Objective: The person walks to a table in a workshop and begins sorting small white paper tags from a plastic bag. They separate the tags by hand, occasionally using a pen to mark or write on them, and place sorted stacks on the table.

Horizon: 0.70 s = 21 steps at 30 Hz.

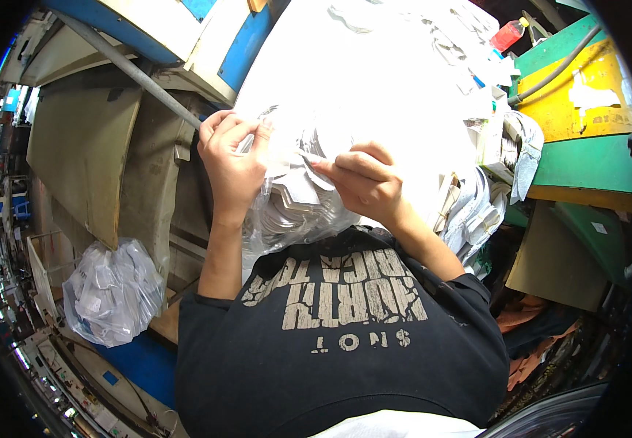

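A clear plastic bag point(261, 230) packed with white, thin, curved pieces point(297, 201) lies in front of my body, at the near edge of a white work surface. My left hand point(232, 164) is raised at the bag's left side, fingers curled and thumb pressed to the fingertips; glare hides what they pinch. From the right, my right hand point(370, 179) reaches over the bag with thumb and forefinger closed on the end of a small white piece point(310, 156). The middle of the work surface is washed out by bright light.
Another clear bag of white pieces point(115, 292) hangs at the left. A bottle of red liquid point(509, 35) stands at the far right, near green and yellow panels point(579, 95). Bundles of pale pieces point(476, 212) lie right of my arm. A grey pipe point(137, 69) slants at upper left.
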{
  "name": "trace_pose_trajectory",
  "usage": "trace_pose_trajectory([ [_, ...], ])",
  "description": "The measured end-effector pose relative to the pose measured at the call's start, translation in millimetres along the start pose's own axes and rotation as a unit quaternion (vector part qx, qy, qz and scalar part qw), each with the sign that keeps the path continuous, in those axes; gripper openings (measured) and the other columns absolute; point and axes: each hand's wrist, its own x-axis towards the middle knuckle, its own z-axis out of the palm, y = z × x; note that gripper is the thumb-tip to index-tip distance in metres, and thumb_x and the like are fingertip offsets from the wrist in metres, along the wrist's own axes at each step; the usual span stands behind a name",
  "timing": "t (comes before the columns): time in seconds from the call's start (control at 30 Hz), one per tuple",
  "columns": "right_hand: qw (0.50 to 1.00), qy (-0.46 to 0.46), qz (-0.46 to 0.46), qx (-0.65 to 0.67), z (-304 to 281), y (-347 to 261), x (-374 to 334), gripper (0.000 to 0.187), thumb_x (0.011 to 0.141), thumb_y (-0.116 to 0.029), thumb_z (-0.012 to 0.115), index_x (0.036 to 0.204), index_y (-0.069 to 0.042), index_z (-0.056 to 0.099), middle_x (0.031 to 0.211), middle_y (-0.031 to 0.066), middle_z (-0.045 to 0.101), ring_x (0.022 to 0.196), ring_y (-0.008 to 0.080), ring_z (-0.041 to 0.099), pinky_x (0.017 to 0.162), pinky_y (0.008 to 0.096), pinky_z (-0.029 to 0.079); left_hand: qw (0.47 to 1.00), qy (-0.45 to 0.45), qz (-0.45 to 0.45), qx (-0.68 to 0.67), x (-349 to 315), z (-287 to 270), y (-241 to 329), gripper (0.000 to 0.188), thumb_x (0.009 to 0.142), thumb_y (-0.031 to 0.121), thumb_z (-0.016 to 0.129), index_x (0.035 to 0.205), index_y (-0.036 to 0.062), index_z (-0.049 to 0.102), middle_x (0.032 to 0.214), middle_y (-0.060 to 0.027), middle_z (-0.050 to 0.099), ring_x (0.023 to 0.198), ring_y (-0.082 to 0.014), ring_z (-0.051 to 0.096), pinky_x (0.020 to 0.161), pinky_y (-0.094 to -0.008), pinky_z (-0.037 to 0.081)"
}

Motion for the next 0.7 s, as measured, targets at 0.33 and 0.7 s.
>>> trace_pose_trajectory([
  [0.33,0.971,-0.056,0.117,0.199,2,2,-1,0.022,0.081,0.006,0.078,0.1,-0.003,0.07,0.1,0.0098,0.068,0.089,0.0228,0.063,0.079,0.0319,0.053,0.888,-0.086,-0.259,-0.369,-22,8,-20,0.024,0.108,0.02,0.063,0.093,0.0008,0.068,0.087,-0.0011,0.067,0.085,-0.008,0.059,0.077,-0.0247,0.048],
  [0.7,0.875,-0.021,0.262,0.406,8,11,21,0.013,0.102,0.014,0.048,0.101,0.0,0.048,0.088,0.0114,0.061,0.083,0.016,0.059,0.084,0.03,0.05,0.815,-0.06,-0.241,-0.524,-2,20,30,0.027,0.115,0.021,0.045,0.099,0.0047,0.06,0.091,-0.0071,0.064,0.085,-0.0138,0.061,0.085,-0.0296,0.049],
])
